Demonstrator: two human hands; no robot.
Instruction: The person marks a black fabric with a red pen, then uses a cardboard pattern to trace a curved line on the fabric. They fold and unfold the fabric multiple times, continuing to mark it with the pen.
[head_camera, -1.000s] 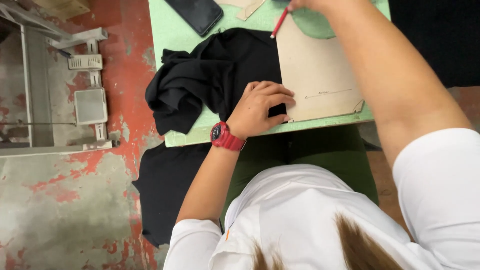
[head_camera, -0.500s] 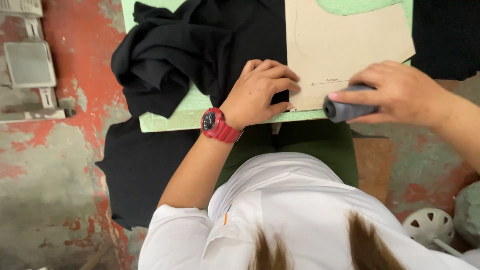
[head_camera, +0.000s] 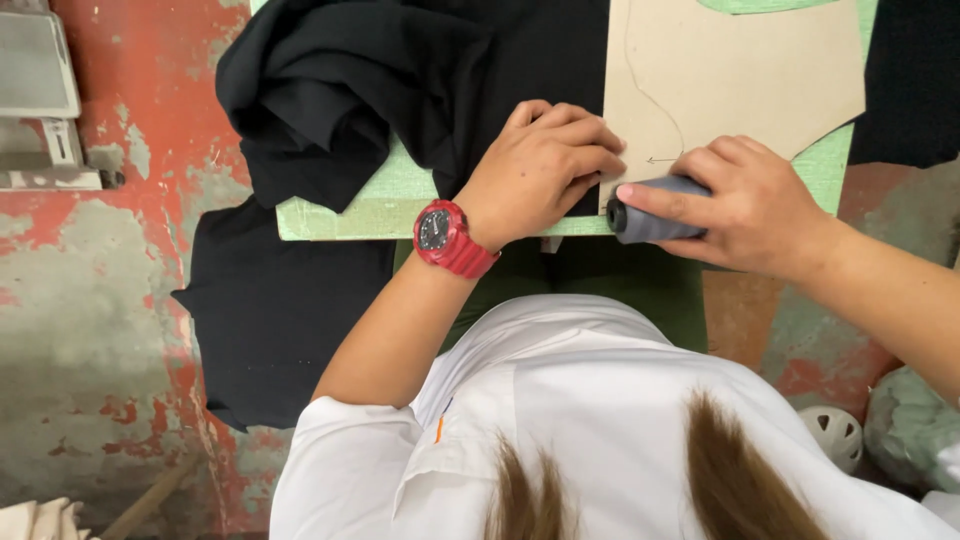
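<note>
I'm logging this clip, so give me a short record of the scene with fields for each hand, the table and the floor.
left hand: left hand pressed flat on black fabric at the cardboard pattern edge; red watch on wrist
right hand: right hand grips a grey cylinder at the table edge
table: green table
floor: worn red floor

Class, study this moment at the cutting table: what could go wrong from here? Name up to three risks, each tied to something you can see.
1. The cardboard pattern could shift on the black fabric; only the left hand pins its edge.
2. The grey spool in the right hand sits at the green table edge and might drop.
3. Fabric hanging off the table may drag the rest down.
</note>
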